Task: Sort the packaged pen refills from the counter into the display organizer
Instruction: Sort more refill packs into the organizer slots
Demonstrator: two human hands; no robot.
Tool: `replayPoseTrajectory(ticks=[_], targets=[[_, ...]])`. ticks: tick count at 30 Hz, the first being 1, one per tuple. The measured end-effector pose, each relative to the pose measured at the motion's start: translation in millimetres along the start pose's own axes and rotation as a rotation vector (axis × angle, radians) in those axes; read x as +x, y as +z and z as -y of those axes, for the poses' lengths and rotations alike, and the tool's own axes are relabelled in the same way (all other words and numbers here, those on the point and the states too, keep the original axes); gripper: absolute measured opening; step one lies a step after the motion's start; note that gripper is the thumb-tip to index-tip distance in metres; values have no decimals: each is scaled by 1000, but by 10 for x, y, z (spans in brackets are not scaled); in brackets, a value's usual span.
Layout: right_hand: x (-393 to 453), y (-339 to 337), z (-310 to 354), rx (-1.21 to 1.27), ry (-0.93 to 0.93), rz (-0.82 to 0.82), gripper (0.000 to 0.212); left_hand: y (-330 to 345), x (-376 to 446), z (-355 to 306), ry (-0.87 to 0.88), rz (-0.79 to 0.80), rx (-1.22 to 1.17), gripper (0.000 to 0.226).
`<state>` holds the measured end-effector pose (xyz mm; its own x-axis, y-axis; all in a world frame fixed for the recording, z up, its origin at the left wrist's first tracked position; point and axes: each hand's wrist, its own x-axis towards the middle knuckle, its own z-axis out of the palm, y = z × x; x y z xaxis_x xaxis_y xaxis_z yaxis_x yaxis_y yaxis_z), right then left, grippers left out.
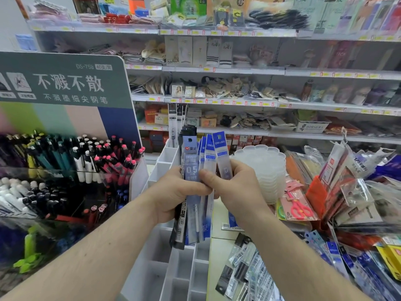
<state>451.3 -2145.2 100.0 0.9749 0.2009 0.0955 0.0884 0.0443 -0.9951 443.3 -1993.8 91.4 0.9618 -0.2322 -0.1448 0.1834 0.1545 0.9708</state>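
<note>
My left hand (173, 194) grips a bundle of packaged pen refills (196, 222), blue-topped and black ones, held upright above the white display organizer (173, 279). My right hand (234, 187) pinches one blue-topped refill pack (221, 153) at the right side of the bundle. Several white refill packs (175, 124) stand in a far compartment of the organizer. More refill packs (245, 276) lie loose on the counter at the lower right.
A pen display stand (65, 161) full of pens fills the left. A stack of clear scalloped trays (264, 168) stands just right of my hands. Packaged scissors (297, 207) and piled stationery packets cover the right. Stocked shelves run behind.
</note>
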Motion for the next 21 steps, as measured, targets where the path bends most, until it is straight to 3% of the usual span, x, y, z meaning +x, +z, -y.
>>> replayPoseTrajectory(ticks=[10, 16, 21], targets=[[54, -153, -30, 164, 15, -149, 7, 9, -4, -30, -51, -86, -33, 50], [59, -33, -71, 109, 6, -37, 24, 31, 1, -20, -55, -115, 29, 38], [105, 8, -153, 151, 86, -58, 18, 50, 8, -12, -7, -89, 9, 42]])
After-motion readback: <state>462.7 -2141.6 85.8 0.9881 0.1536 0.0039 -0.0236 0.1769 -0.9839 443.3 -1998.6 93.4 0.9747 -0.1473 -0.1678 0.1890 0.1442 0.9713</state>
